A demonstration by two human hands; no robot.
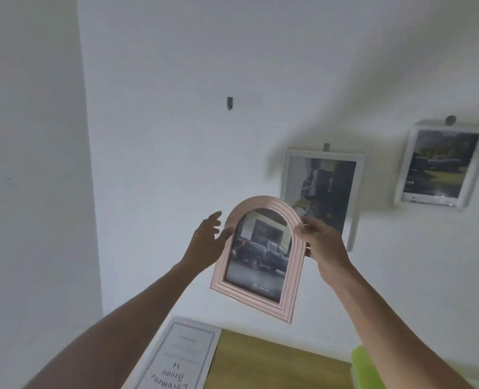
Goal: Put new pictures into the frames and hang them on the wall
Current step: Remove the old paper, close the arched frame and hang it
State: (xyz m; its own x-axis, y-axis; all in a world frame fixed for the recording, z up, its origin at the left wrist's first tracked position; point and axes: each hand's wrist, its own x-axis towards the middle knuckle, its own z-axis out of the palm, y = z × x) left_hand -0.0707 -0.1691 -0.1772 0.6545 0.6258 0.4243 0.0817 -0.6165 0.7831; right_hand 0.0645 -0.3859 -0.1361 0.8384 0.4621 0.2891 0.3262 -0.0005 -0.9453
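The right hand pinches the pink arched frame at its 2 o'clock edge; the left hand, fingers spread, touches its 10 o'clock edge.

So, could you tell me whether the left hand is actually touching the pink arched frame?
Touching. In the head view the left hand has its thumb laid against the left edge of the pink arched frame; its other fingers spread clear.

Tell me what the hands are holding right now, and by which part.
The pink arched frame, raised before the wall. The right hand grips its right edge just below the arch; the left hand touches the left edge with its thumb, fingers spread open.
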